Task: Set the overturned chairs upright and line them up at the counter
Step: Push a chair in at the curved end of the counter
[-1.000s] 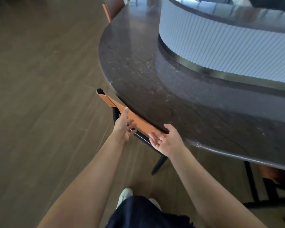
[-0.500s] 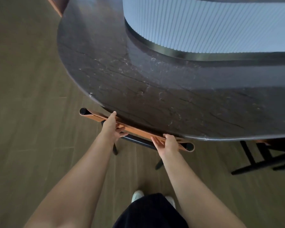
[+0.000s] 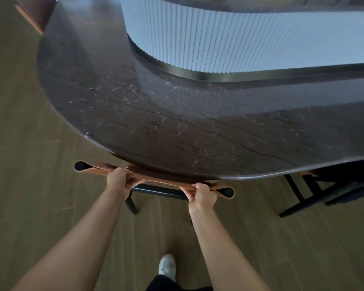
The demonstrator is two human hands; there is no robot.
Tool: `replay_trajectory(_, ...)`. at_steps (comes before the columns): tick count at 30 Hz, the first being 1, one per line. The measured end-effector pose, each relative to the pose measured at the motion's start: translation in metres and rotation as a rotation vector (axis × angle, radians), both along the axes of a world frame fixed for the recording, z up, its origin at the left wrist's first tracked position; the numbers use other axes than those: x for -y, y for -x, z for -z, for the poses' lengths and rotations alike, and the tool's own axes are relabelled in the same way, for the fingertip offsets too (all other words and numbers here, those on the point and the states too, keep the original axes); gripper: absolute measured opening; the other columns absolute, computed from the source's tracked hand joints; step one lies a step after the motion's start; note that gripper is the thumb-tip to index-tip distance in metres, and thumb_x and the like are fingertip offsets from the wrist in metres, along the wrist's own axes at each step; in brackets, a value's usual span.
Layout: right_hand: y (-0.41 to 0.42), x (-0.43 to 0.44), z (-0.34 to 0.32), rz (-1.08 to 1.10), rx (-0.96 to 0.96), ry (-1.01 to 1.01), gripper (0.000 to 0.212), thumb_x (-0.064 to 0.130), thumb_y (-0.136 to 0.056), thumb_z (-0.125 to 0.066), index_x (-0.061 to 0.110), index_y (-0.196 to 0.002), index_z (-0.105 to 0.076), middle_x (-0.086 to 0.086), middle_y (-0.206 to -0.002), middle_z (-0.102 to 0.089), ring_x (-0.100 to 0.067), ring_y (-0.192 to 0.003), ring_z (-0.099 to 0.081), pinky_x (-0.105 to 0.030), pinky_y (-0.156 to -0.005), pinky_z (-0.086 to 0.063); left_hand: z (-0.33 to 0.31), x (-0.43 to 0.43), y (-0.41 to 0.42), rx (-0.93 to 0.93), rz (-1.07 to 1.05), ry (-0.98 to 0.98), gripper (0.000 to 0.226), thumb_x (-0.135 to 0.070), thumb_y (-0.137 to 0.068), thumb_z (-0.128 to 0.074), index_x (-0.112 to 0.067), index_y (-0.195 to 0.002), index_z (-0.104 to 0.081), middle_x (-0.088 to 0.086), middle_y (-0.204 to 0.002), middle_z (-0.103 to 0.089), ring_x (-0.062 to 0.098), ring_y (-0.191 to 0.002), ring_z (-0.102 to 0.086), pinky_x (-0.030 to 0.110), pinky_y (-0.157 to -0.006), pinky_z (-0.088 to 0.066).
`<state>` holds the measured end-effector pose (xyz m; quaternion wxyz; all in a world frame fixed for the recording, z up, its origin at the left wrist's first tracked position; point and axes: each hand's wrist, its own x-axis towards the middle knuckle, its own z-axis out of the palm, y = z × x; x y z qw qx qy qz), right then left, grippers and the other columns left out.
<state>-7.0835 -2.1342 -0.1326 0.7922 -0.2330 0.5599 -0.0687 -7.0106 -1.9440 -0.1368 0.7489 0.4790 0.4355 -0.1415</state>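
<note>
Head view: left hand (image 3: 119, 181) and right hand (image 3: 202, 196) both grip the chair backrest (image 3: 162, 181) at the counter (image 3: 177, 127).

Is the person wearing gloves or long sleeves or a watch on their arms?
No. The left hand and right hand are bare, with no gloves, rings or watch. Both forearms are uncovered as far as the picture shows, so no sleeves are visible.

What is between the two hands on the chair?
Between the left hand and right hand runs a bare stretch of the chair's orange backrest, tucked under the dark counter edge. The head view shows it.
</note>
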Motion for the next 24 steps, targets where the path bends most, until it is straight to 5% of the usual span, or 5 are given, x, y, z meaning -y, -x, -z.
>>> replay_trajectory(4,0.021,0.038,0.001,-0.020,0.014,0.029,0.040,-0.019,-0.088,-0.047,0.007,-0.119,-0.047,-0.016,-0.101,-0.055,-0.032,-0.083,-0.062,-0.043,-0.059,-0.059,0.005,0.033,0.037,0.045,-0.059,-0.011,0.022,0.016,-0.088,-0.039,-0.005,-0.093,-0.043,0.018,-0.088,-0.057,0.034,-0.077,-0.064,0.046,-0.059,-0.060)
replay_trajectory(9,0.052,0.098,-0.002,-0.152,0.011,0.078,0.038,-0.020,-0.088,-0.048,0.001,-0.119,-0.050,-0.019,-0.111,-0.056,-0.033,-0.089,-0.061,-0.044,-0.058,-0.057,0.015,0.087,0.089,0.112,-0.192,-0.029,0.021,0.018,-0.085,-0.042,-0.003,-0.086,-0.045,0.017,-0.079,-0.052,0.028,-0.070,-0.059,0.034,-0.043,-0.056)
replay_trajectory(18,0.095,0.217,-0.002,-0.335,0.047,0.095,0.040,-0.024,-0.084,-0.046,-0.001,-0.116,-0.050,-0.019,-0.105,-0.059,-0.034,-0.081,-0.062,-0.037,-0.042,-0.056,0.011,0.205,0.170,0.124,-0.368,-0.074,0.023,0.017,-0.085,-0.045,-0.003,-0.073,-0.044,0.013,-0.074,-0.048,0.023,-0.068,-0.053,0.028,-0.041,-0.054)
replay_trajectory(24,0.126,0.288,0.001,-0.363,0.038,0.115,0.036,-0.024,-0.083,-0.046,-0.001,-0.111,-0.050,-0.017,-0.100,-0.058,-0.033,-0.080,-0.060,-0.042,-0.050,-0.055,0.010,0.273,0.206,0.111,-0.355,-0.045,0.022,0.016,-0.088,-0.044,-0.003,-0.077,-0.043,0.013,-0.081,-0.049,0.023,-0.074,-0.054,0.030,-0.043,-0.056)
